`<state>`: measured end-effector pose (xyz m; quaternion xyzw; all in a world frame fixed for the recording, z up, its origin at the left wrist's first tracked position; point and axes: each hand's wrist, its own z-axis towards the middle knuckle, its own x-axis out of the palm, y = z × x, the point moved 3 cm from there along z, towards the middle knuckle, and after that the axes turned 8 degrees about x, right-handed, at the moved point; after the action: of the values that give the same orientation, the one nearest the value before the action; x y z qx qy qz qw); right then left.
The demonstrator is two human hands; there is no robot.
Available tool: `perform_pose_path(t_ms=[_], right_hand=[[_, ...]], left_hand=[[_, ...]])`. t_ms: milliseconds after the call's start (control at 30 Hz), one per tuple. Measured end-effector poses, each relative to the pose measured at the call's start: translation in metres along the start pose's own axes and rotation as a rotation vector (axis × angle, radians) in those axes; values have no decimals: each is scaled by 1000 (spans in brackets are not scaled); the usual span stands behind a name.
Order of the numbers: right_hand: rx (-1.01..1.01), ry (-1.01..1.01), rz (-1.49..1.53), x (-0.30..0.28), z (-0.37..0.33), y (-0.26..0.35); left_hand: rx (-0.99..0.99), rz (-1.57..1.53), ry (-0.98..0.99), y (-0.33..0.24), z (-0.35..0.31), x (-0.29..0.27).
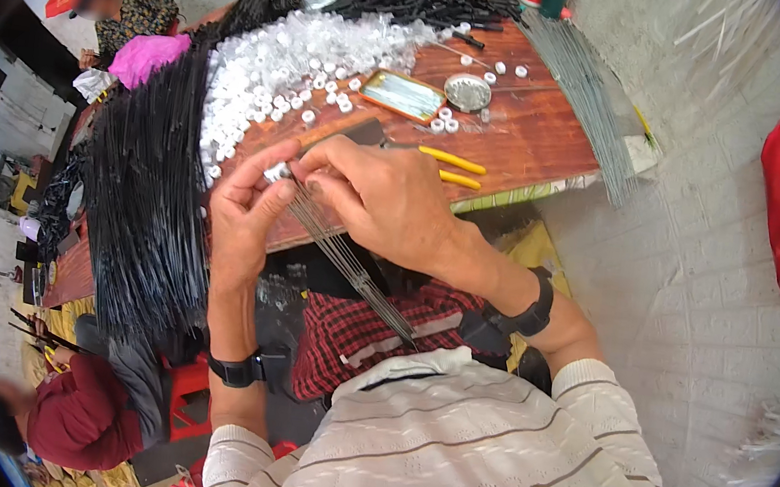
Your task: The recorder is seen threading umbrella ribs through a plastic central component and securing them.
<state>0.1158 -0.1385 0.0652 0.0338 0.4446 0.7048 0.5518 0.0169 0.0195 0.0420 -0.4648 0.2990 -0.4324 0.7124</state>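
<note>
A bundle of thin grey metal rods (352, 273) slants from my fingers down toward my lap. At its upper end, my left hand (251, 212) is closed around a small white plastic piece (277, 171), held between thumb and fingers. My right hand (391, 195) pinches by the rods' upper end, close to the left fingertips; its fingers partly hide the contact. Just beyond the right hand lie pliers with yellow handles (454, 161) on the wooden table (542, 116). A red-and-black checked cloth (339, 344) covers my lap under the rods.
White rings and clear plastic pieces (316, 50) are heaped on the table. Long black rods (145, 175) cover its left side; grey rods (583, 102) line the right edge. An orange-rimmed tray (403, 96) and round tin (467, 91) stand between. Co-workers (92, 411) sit at left.
</note>
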Motion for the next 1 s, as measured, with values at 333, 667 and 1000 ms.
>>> perform_pose_path(t_ms=[333, 667, 1000], right_hand=[[-165, 18, 18, 8, 4, 16], [-155, -39, 93, 5, -6, 14], [-188, -124, 141, 16, -16, -4]], left_hand=[[-36, -91, 53, 0, -11, 5], [-16, 4, 89, -9, -13, 9], [91, 84, 60, -3, -11, 2]])
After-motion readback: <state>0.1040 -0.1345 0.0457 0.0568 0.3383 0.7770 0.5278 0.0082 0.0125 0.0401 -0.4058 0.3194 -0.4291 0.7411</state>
